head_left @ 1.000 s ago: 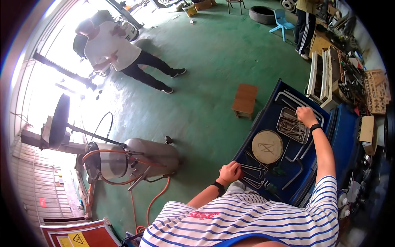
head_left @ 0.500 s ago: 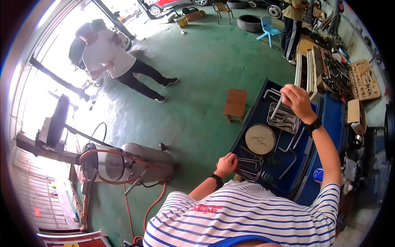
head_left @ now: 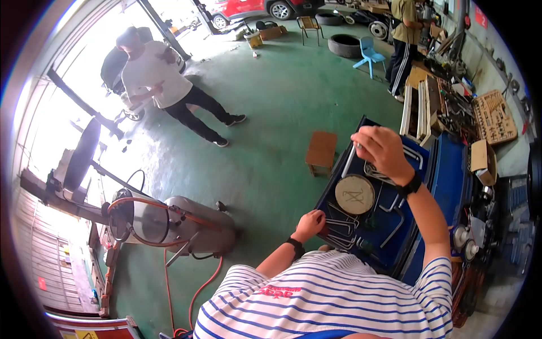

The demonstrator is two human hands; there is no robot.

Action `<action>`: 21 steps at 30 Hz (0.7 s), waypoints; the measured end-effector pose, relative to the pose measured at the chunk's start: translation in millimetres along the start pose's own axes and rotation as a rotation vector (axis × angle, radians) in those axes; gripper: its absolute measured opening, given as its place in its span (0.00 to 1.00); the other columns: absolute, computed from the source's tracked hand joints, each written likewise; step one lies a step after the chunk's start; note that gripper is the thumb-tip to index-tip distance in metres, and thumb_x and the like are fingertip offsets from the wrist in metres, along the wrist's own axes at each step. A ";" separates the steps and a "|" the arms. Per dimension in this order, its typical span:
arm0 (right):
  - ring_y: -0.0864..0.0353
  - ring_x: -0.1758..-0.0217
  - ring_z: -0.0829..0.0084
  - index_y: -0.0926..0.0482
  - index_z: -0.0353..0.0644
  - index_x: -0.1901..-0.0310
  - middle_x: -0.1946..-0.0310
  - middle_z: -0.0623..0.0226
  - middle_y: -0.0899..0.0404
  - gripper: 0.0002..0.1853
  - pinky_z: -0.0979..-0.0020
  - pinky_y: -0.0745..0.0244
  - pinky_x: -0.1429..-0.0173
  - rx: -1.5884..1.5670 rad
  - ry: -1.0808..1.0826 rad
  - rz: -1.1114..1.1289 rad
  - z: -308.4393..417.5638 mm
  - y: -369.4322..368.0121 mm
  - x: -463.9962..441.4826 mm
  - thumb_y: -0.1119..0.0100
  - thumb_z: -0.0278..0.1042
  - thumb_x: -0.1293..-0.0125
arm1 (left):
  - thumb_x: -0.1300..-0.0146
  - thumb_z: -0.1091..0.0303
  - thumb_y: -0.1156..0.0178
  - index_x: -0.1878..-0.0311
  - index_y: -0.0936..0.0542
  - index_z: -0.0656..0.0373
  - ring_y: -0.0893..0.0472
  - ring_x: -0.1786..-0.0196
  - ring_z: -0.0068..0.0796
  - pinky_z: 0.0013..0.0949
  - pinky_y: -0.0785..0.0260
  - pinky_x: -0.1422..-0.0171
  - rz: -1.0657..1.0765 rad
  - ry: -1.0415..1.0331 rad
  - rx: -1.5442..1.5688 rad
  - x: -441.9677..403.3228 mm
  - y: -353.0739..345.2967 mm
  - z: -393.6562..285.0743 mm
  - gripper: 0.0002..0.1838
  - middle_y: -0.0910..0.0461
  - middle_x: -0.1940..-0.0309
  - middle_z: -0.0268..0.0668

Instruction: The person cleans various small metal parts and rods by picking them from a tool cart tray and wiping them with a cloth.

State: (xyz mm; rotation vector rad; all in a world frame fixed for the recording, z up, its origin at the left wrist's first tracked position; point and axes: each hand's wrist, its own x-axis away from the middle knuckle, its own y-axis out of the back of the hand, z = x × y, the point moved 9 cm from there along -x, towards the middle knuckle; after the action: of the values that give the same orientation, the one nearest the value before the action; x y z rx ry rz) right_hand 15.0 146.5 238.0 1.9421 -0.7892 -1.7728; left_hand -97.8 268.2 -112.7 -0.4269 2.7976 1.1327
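Note:
My right hand (head_left: pixel 379 152), wearing a black wristband, is closed on a silver metal rod (head_left: pixel 349 161) above the far left part of a blue tool drawer (head_left: pixel 367 122). The rod slants downward from my fingers; its full shape is hidden. Beneath the hand, a metal tray (head_left: pixel 377 174) of thin tools is mostly covered. Beside it lies a round tan disc (head_left: pixel 354 194) with dark markings. My left hand (head_left: pixel 309 224) has curled fingers at the drawer's left edge, near a dark red object and several L-shaped hex keys (head_left: pixel 341 230). What it grips is hidden.
A wooden stool (head_left: pixel 320 151) stands left of the drawer. A grey tank (head_left: pixel 200 229) with orange hoses is on the left. One person (head_left: pixel 155 76) stands ahead, another (head_left: pixel 403 48) by the cluttered right bench. A bent metal bar (head_left: pixel 394 229) lies in the drawer.
My right hand has moved left with the rod, from over the tray toward the drawer's far left edge. My left hand stays at the drawer's edge. The view has shifted slightly.

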 end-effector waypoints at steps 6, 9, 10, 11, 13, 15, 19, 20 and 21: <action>0.20 0.60 0.62 0.24 0.42 0.54 0.60 0.64 0.21 0.13 0.64 0.25 0.57 -0.325 -0.346 -0.046 17.7 -12.9 19.3 0.40 0.28 0.41 | 0.33 0.62 0.44 0.53 0.21 0.59 0.17 0.57 0.30 0.31 0.25 0.54 0.032 0.425 0.446 -9.5 14.4 32.4 0.12 0.17 0.62 0.40; 0.21 0.60 0.60 0.22 0.41 0.57 0.62 0.62 0.20 0.10 0.64 0.26 0.55 -0.450 -0.538 -0.077 34.5 -35.8 51.9 0.40 0.27 0.41 | 0.29 0.59 0.49 0.46 0.26 0.60 0.18 0.56 0.28 0.31 0.25 0.52 -0.099 0.497 0.982 -23.0 34.5 14.4 0.16 0.18 0.58 0.39; 0.21 0.60 0.59 0.21 0.40 0.59 0.63 0.62 0.20 0.09 0.63 0.26 0.54 -0.449 -0.571 -0.073 42.4 -43.5 61.1 0.39 0.26 0.42 | 0.29 0.59 0.49 0.46 0.26 0.60 0.18 0.56 0.28 0.31 0.25 0.52 -0.108 0.504 0.982 -28.6 46.4 -5.6 0.16 0.18 0.58 0.39; 0.21 0.60 0.59 0.20 0.39 0.60 0.64 0.61 0.19 0.07 0.63 0.26 0.54 -0.448 -0.606 -0.069 49.3 -51.2 70.6 0.39 0.26 0.42 | 0.27 0.58 0.51 0.45 0.27 0.60 0.19 0.55 0.27 0.29 0.26 0.51 -0.098 0.498 1.136 -36.8 57.8 -36.3 0.17 0.19 0.57 0.39; 0.22 0.57 0.59 0.19 0.39 0.62 0.64 0.62 0.19 0.07 0.63 0.27 0.51 -0.480 -0.667 -0.029 60.8 -69.9 91.5 0.39 0.25 0.43 | 0.26 0.57 0.53 0.44 0.29 0.60 0.20 0.54 0.26 0.28 0.27 0.51 -0.092 0.497 1.288 -45.0 65.7 -68.6 0.17 0.19 0.56 0.39; 0.23 0.55 0.60 0.18 0.40 0.61 0.65 0.63 0.19 0.08 0.62 0.29 0.48 -0.389 -0.663 -0.027 70.5 -76.8 105.0 0.38 0.24 0.44 | 0.25 0.57 0.57 0.45 0.29 0.60 0.23 0.51 0.24 0.27 0.29 0.47 -0.006 0.337 1.407 -58.2 61.4 -96.5 0.18 0.21 0.54 0.39; 0.24 0.51 0.60 0.19 0.37 0.60 0.56 0.62 0.23 0.10 0.62 0.29 0.47 -0.327 -0.712 -0.007 76.5 -68.5 114.3 0.38 0.23 0.45 | 0.25 0.54 0.59 0.42 0.30 0.59 0.25 0.54 0.21 0.27 0.30 0.48 0.053 0.280 1.185 -65.8 48.0 -113.6 0.21 0.23 0.57 0.36; 0.24 0.51 0.60 0.19 0.37 0.60 0.56 0.62 0.23 0.10 0.62 0.29 0.47 -0.326 -0.715 -0.009 77.3 -69.0 117.2 0.38 0.23 0.45 | 0.25 0.55 0.57 0.45 0.29 0.61 0.26 0.58 0.18 0.24 0.31 0.51 0.027 0.271 1.179 -67.9 48.5 -117.7 0.19 0.24 0.61 0.33; 0.24 0.51 0.60 0.20 0.36 0.58 0.54 0.61 0.24 0.11 0.63 0.29 0.47 -0.459 -0.806 -0.012 73.3 -76.5 126.9 0.39 0.22 0.44 | 0.25 0.55 0.57 0.45 0.29 0.61 0.26 0.58 0.18 0.24 0.31 0.51 0.029 0.269 1.177 -69.4 45.1 -118.3 0.19 0.24 0.61 0.33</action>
State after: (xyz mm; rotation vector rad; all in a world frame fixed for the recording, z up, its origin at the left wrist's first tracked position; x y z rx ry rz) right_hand -41.7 129.9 83.6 0.9211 -0.5109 -2.4924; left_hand -42.4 232.5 15.8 -0.3895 3.0509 -0.6892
